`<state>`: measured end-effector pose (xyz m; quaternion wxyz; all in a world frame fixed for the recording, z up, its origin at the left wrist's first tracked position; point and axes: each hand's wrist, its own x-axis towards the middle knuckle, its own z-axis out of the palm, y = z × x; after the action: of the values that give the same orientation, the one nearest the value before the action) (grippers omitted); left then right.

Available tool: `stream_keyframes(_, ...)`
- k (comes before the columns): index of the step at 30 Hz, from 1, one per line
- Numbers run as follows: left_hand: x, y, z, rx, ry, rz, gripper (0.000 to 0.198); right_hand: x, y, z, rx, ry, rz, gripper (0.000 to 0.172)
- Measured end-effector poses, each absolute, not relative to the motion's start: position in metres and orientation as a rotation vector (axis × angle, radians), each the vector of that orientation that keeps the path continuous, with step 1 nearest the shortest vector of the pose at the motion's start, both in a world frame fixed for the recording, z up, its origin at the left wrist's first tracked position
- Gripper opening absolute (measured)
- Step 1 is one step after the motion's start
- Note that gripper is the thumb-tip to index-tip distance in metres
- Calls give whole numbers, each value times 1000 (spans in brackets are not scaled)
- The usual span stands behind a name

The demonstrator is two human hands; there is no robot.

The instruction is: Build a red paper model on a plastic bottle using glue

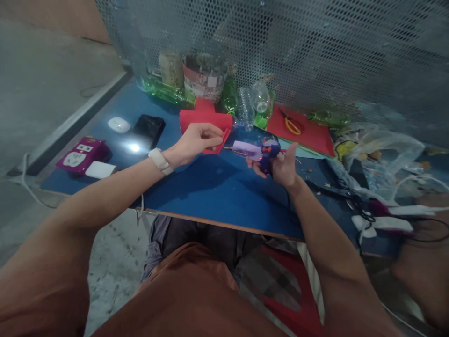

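Observation:
My left hand [197, 140] pinches the edge of a folded red foam sheet [206, 122] on the blue table [210, 187]. A white band sits on that wrist. My right hand [280, 166] grips a dark blue glue gun [268, 153] whose tip points left over a small lilac piece [246, 149] lying on the table. The two hands are a short way apart near the table's middle.
Green and clear plastic bottles [245, 105] and a paper-wrapped container [203, 79] stand at the back by a mesh wall. Yellow scissors [292, 124] lie on a red sheet. A phone [148, 128], white case [119, 124] and purple socket strip [81, 154] lie left; bags, black scissors and cables right.

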<state>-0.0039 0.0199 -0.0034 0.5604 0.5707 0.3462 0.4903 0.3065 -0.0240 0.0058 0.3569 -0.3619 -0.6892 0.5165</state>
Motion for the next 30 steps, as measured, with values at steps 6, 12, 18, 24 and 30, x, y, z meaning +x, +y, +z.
stream_keyframes(6, -4, 20, -2, 1342, 809, 1150, 15, 304, -23, -4, -1018, -1773, 1361, 131)
stream_keyframes(12, -4, 19, -2, 1359, 796, 1148, 16, 307, -21, -9, -1056, -1788, 1357, 127)
stream_keyframes(18, -4, 20, -3, 1381, 819, 1137, 21, 307, -18, -14, -969, -1801, 1384, 121)
stream_keyframes(24, -4, 19, -2, 1356, 787, 1141, 20, 305, -18, -11, -940, -1811, 1410, 123)
stream_keyframes(30, -3, 17, 0, 1336, 791, 1137, 19, 308, -16, -15, -944, -1843, 1406, 124)
